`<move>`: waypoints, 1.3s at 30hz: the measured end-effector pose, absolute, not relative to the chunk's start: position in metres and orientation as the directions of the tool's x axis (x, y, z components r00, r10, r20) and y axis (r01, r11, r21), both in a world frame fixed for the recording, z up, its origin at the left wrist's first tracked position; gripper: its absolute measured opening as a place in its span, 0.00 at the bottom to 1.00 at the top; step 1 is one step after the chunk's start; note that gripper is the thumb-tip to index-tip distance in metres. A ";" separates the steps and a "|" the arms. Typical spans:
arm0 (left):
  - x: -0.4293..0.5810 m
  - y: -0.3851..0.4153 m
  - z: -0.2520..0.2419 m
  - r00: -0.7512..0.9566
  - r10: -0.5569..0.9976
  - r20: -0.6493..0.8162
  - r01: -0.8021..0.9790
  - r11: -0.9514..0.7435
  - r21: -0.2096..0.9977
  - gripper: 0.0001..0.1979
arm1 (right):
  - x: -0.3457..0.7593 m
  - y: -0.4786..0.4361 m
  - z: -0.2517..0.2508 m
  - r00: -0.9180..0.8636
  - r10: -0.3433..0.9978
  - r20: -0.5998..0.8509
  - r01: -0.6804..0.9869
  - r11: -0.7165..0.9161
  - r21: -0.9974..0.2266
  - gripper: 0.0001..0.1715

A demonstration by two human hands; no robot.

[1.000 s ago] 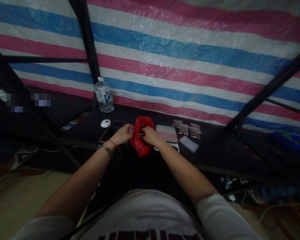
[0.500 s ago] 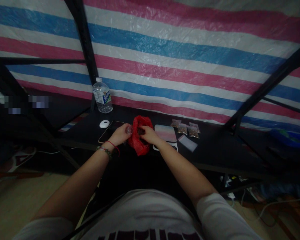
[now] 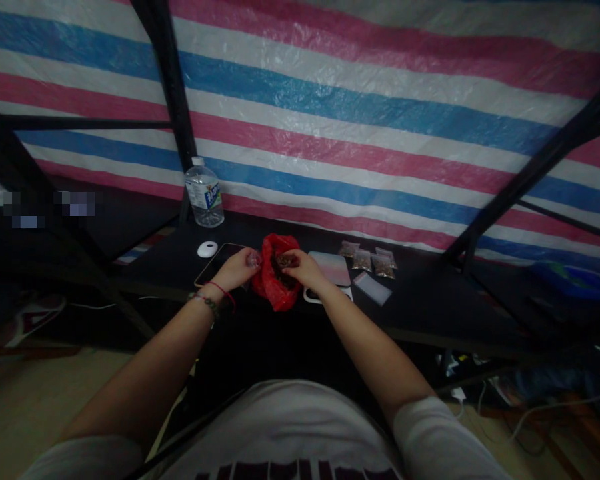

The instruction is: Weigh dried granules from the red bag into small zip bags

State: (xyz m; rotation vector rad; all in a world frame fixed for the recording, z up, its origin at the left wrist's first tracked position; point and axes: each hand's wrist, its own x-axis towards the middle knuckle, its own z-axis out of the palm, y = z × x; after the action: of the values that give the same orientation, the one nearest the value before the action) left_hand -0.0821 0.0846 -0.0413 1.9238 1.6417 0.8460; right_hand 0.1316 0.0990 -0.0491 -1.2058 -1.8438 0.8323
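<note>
A red plastic bag (image 3: 279,293) stands with its mouth open at the shelf's front edge, brown bits showing inside. On its left side, my left hand (image 3: 237,267) is closed on a small clear plastic bag. My right hand (image 3: 303,268) reaches over the red bag's opening from the right, its fingers drawn together at the brown bits; whether they pinch any is too small to tell. Right of the hand lie a pastel flat case (image 3: 333,268), an empty clear bag (image 3: 373,289) and several small filled bags (image 3: 362,260).
A phone (image 3: 215,263) and a white round object (image 3: 207,249) lie left of my left hand. Behind them stands a clear bottle (image 3: 205,193) by a black post. The black shelf (image 3: 430,300) runs along a striped sheet (image 3: 350,140). A blue object (image 3: 575,280) is far right.
My right hand has lifted slightly out of the red bag, and more of the brown contents shows. The view has shifted slightly.
</note>
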 end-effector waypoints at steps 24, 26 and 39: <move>-0.081 0.084 -0.040 0.000 0.921 0.389 0.715 -0.272 0.644 0.11 | 0.205 0.083 -0.040 -0.030 0.913 0.406 0.876 0.219 -0.429 0.20; -0.077 0.078 -0.033 -0.001 0.893 0.450 0.696 -0.322 0.641 0.11 | 0.222 0.083 -0.044 0.018 0.894 0.448 0.907 0.174 -0.383 0.21; -0.010 0.020 -0.018 0.598 0.768 0.229 0.726 -0.640 0.251 0.06 | 0.258 0.076 -0.055 0.103 0.857 0.505 0.890 0.147 -0.432 0.29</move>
State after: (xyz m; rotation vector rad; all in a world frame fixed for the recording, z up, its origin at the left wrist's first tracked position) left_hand -0.0105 0.0199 -0.0177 2.6891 1.2644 0.4799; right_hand 0.2577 0.0756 -0.0553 -1.6866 -1.7302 -0.0596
